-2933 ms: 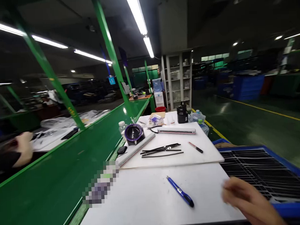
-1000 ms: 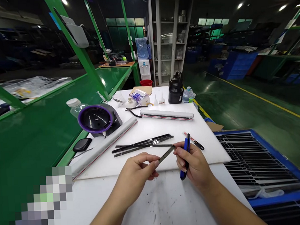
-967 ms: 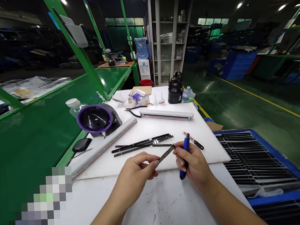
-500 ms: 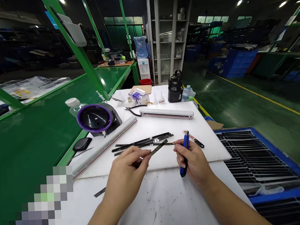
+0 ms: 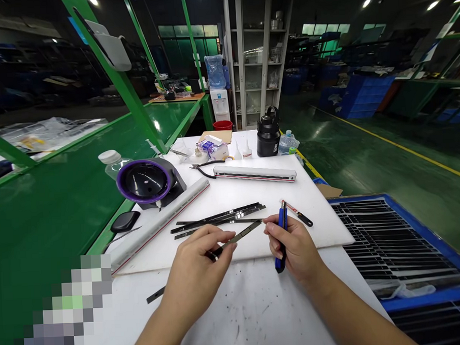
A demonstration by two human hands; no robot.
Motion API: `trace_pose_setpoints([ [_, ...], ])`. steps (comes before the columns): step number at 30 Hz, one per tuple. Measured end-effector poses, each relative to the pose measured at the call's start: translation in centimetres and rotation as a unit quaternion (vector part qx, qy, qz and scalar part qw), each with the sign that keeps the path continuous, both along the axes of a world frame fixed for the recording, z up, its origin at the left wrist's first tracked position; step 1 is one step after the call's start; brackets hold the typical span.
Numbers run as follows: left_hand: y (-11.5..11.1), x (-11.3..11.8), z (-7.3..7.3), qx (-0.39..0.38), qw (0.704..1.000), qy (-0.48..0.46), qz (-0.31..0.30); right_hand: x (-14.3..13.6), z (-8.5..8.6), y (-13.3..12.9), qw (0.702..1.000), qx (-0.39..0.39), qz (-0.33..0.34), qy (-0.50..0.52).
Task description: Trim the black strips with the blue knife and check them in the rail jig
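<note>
My left hand pinches a long, thin dark strip between thumb and fingers. One end of the strip points toward my right fingertips, and the other shows beyond my left wrist. In my right hand a blue utility knife is held upright, my thumb and index finger meeting close to the strip's end. Whether they touch it I cannot tell. Several similar glossy black strips lie in a loose pile on the white foam board just past my hands. Beside the knife lies a slim black-handled tool.
White model train cars lie behind and left. Black-handled pliers, small white bottles, a black flask and a purple-rimmed black device stand around. At right, a blue crate holds many strips.
The strip in my left hand has tipped down and its far end has come nearer my right fingertips. My right hand and the knife have shifted slightly left.
</note>
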State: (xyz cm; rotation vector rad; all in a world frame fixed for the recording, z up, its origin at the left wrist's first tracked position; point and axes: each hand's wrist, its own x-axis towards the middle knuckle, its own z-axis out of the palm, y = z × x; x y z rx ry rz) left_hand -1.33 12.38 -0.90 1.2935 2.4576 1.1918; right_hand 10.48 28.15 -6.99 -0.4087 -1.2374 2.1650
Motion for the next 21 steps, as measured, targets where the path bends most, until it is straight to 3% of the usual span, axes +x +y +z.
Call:
trace_pose_setpoints([
  [6,0.1,0.1,-1.8,0.064,0.979,0.186,-0.058,0.2,0.1,-0.1,1.0,0.004,0.004,0.004],
  [10,0.2,0.0,-2.1,0.076,0.959,0.268,-0.059,0.3,0.1,-0.1,1.0,0.009,0.002,-0.002],
  [15,0.2,0.0,-1.8,0.078,0.944,0.316,-0.05,0.2,-0.1,0.0,1.0,0.02,-0.005,-0.021],
  [21,0.1,0.3,-2.5,0.045,0.939,0.339,-0.047,0.3,-0.4,-0.3,0.996,0.032,-0.008,-0.085],
])
